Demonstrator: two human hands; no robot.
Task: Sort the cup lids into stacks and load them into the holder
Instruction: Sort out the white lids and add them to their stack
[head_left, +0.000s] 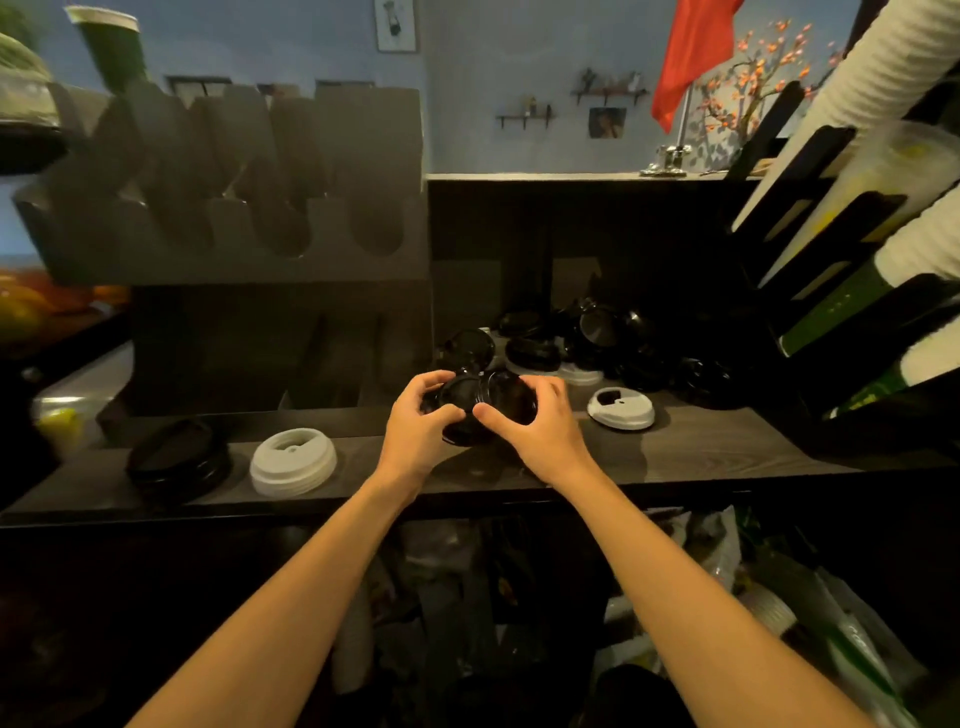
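Observation:
My left hand (418, 423) and my right hand (540, 423) together grip a small stack of black lids (480, 400) just above the dark shelf (727, 447). A stack of black lids (179, 460) and a stack of white lids (293, 460) stand on the shelf at the left. One white lid (621, 408) lies to the right of my hands. A loose heap of black lids (597, 338) fills the back of the shelf. The dark slotted lid holder (249, 208) rises at the upper left.
Angled racks with sleeves of white and green cups (857, 270) stand at the right. A green cup (111, 44) tops the holder. Bags and packaging (519, 597) crowd the space under the shelf. A red flag (691, 57) stands on the upper counter.

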